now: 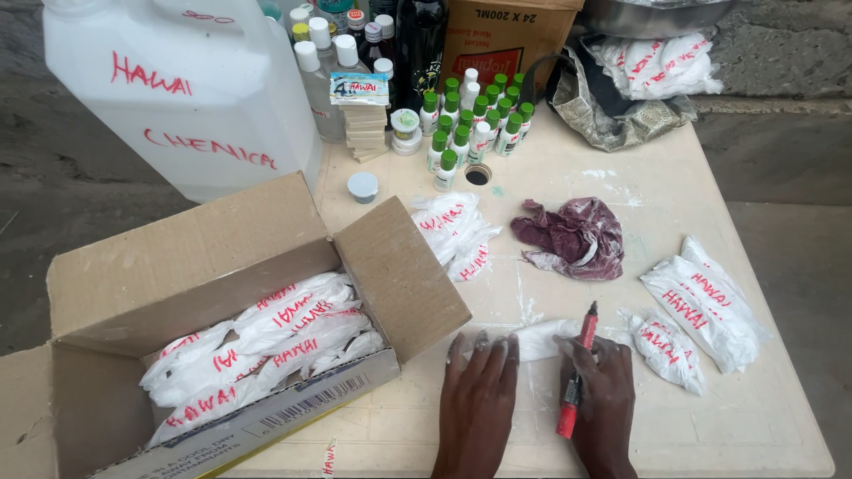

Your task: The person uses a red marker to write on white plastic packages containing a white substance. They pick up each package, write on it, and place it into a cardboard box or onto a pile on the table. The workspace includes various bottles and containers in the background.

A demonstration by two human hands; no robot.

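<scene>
My left hand: flat and open, palm down, fingers spread on the table, fingertips pressing the near end of a small white packet.
My right hand: curled around a red marker, its tip pointing away from me, the hand resting over the other end of the same packet.
White packet: lies across the table just ahead of both my hands, between the open box and the finished packets on the right.
Finished packets: three or so white ones with red writing, just right of my right hand.
Cardboard box: open, to my left, filled with more lettered white packets.
Loose packets: a small heap beyond the box flap.
Maroon rag: crumpled, farther up the table, apart from my hands.
Small green-capped bottles: clustered at the far side.
Big white jug: far left, behind the box.
</scene>
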